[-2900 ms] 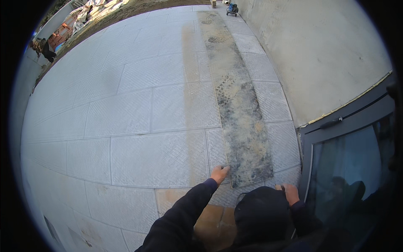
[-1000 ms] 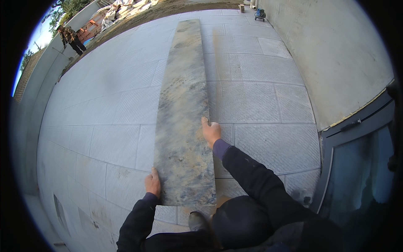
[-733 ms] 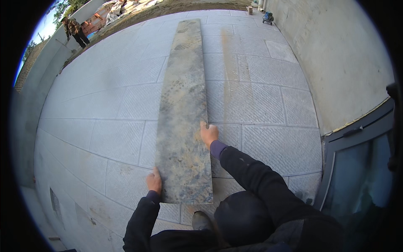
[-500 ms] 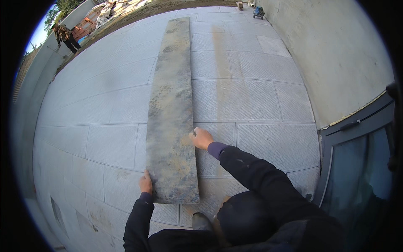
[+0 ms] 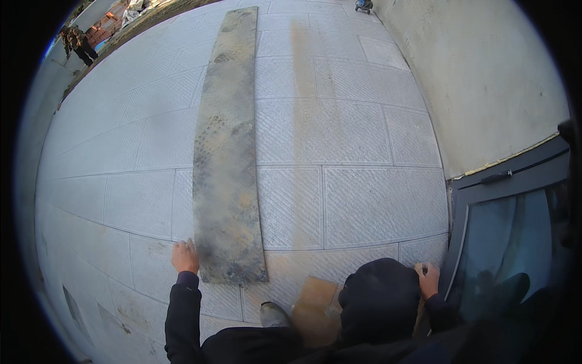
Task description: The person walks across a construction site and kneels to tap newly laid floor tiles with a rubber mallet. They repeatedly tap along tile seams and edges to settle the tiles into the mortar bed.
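A long, stained grey board (image 5: 224,145) lies lengthwise on the pale grooved paving slabs (image 5: 364,206). My left hand (image 5: 185,258) is beside its near left edge, fingers slightly bent and apart, holding nothing. My right hand (image 5: 428,279) is off to the right, next to the dark-framed glass door (image 5: 503,242), fingers curled; what they hold, if anything, is hidden. A tan sheet (image 5: 315,303) lies under my dark-clad knee (image 5: 379,303), beside my boot (image 5: 274,314).
A plastered wall (image 5: 473,79) runs along the right, with a small blue wheeled machine (image 5: 362,6) by its far end. At upper left stand a person (image 5: 82,45) in camouflage and a low wall (image 5: 57,79); bricks and sheeting (image 5: 121,15) lie beyond.
The board was shifted left from the right-hand side. My right hand has let go of it and moved down and right; my left hand has come slightly away from its edge.
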Demonstrator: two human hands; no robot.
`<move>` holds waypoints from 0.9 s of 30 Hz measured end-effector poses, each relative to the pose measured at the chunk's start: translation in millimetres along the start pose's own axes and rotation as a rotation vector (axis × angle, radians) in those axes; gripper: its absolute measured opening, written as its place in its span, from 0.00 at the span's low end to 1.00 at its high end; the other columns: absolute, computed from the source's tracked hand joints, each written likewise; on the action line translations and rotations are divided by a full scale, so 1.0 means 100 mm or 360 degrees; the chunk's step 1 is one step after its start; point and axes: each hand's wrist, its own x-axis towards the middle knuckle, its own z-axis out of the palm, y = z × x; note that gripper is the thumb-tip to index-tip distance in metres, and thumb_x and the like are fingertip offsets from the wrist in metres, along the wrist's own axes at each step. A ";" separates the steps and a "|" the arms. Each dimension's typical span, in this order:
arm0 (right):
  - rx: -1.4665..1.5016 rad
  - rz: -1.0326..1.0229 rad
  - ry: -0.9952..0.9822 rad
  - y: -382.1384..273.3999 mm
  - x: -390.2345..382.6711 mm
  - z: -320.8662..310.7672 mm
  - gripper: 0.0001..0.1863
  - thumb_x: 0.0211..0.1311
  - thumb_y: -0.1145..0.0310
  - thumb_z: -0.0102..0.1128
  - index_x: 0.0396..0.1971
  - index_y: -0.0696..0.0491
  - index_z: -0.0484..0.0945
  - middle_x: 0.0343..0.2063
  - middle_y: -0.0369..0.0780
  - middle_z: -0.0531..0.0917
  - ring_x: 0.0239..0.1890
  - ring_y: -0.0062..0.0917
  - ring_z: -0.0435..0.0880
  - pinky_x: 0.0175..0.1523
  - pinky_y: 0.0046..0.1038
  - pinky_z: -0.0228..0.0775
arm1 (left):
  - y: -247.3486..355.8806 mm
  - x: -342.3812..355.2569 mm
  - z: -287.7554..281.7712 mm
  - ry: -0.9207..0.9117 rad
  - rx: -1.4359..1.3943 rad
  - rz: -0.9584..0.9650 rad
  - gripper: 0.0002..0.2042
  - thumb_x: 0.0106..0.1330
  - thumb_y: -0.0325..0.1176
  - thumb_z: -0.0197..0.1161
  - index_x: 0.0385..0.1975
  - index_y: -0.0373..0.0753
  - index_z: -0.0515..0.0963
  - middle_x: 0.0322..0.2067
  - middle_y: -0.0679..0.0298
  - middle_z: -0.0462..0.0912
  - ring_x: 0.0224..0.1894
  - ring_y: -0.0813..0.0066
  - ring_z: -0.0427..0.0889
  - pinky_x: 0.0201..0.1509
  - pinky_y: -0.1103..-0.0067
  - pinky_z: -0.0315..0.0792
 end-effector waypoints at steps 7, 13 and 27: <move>0.0157 0.0821 0.0000 1.75 -0.38 0.39 0.23 0.71 0.55 0.67 0.51 0.61 0.80 0.58 0.56 0.82 0.62 0.46 0.81 0.61 0.42 0.74 | 0.74 -0.05 -0.03 -0.0152 -0.0235 0.0731 0.16 0.73 0.36 0.63 0.54 0.32 0.77 0.55 0.46 0.80 0.59 0.43 0.78 0.59 0.59 0.76; -0.0560 0.1124 -0.0344 1.62 -0.18 0.47 0.31 0.75 0.57 0.53 0.68 0.66 0.67 0.70 0.55 0.71 0.74 0.48 0.65 0.78 0.48 0.50 | 1.29 -0.51 -0.47 -0.0876 -0.0695 0.0539 0.14 0.74 0.33 0.63 0.55 0.34 0.79 0.52 0.49 0.82 0.50 0.46 0.84 0.53 0.62 0.80; -0.0667 0.0654 -0.0424 0.06 0.54 -0.66 0.28 0.69 0.46 0.66 0.33 0.62 0.82 0.32 0.56 0.88 0.38 0.54 0.89 0.43 0.48 0.79 | 1.82 -1.46 -4.16 -0.1019 -0.0966 0.0868 0.17 0.58 0.25 0.72 0.48 0.31 0.82 0.47 0.50 0.85 0.50 0.49 0.86 0.55 0.64 0.82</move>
